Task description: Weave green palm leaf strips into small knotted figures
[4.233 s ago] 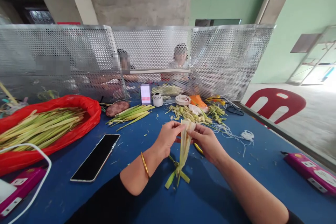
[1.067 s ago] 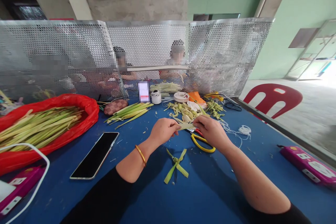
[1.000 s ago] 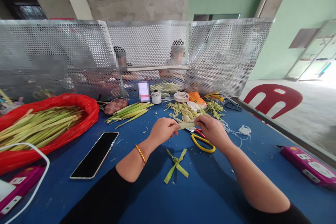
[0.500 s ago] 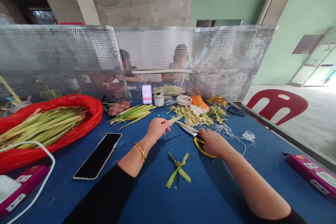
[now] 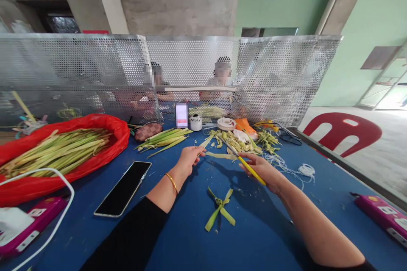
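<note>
Left hand (image 5: 190,159): grip closed, thumb and fingers pinched on a narrow leaf strip (image 5: 206,141), pale, flat and fibrous, slanting up and away towards the trimmings. Smooth gold-coloured bangle (image 5: 171,183) at the wrist.

Right hand (image 5: 261,170): grip closed about a pair of scissors (image 5: 253,172); glossy yellow handle, slim metal blades pointing forward and leftward. Whether the blades are parted, cannot tell.

Second strip (image 5: 220,155): pale, ribbon-flat, between the hands; contact with the fingers or the worktop, cannot tell.

Knotted leaf piece (image 5: 219,208): green, cross-shaped, tight knot at centre, flat arms splayed; on the bare blue worktop (image 5: 178,241), nearer the wearer than either hand.

Trimmings (image 5: 243,143): loose heap of curled, papery, yellow-green scraps, beyond the scissors.

String (image 5: 307,170): thin, white, tangled, right of the heap.

Tape roll (image 5: 226,124): white, ring-shaped, behind the heap.

Leaf bundle (image 5: 165,139): long, ribbed green blades, left of the heap; beside it, a checked brown pouch (image 5: 149,131), rounded.

Plastic bag (image 5: 122,132): red, thin, crinkled, open-mouthed, filled with long dry-edged leaves (image 5: 60,148).

Phone (image 5: 124,188): black glass slab, flat, between bag and left forearm.
</note>
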`<state>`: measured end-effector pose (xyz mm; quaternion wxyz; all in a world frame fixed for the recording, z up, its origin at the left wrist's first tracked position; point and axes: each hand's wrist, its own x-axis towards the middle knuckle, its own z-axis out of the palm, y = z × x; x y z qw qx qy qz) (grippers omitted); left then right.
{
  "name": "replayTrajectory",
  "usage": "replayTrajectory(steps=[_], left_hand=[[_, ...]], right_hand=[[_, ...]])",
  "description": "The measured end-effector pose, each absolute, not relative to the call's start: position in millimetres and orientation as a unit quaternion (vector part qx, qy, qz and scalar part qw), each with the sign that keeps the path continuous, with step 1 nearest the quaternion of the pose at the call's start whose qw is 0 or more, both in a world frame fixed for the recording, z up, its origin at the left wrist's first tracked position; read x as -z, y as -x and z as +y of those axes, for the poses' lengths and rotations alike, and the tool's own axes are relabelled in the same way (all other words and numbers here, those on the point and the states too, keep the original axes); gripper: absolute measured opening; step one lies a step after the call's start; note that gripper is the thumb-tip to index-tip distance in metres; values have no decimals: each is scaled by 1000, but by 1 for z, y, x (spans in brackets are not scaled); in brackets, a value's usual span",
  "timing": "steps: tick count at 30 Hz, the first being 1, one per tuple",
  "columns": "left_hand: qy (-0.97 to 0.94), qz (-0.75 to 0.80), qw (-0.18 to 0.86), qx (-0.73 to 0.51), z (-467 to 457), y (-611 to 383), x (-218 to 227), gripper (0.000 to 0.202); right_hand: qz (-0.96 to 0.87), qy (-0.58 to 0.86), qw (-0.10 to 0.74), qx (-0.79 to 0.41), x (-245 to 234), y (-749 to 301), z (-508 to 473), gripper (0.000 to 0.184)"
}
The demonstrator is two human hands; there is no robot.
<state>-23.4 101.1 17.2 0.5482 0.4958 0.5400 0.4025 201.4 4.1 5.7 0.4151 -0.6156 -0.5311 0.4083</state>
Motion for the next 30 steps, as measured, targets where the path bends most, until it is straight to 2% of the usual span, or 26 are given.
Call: replayTrajectory(steps=[5, 9, 17, 23, 30], left_hand=[[-495, 538, 564, -384, 99, 19, -15, 20], [-511, 530, 571, -363, 96, 16, -10, 22], [-544, 510, 579, -331, 94, 13, -5, 24], [-538, 518, 578, -329, 98, 17, -5, 23], [-520, 464, 666, -265, 85, -2, -10, 28]], right_hand=[[-496, 575, 447, -473, -9, -194, 0, 66], [-505, 585, 432, -465, -10, -192, -1, 63], [-480, 591, 456, -462, -7, -190, 6, 57], [-459, 591, 501, -435, 4, -195, 15, 60], [-435, 556, 545, -453, 2, -195, 15, 56]])
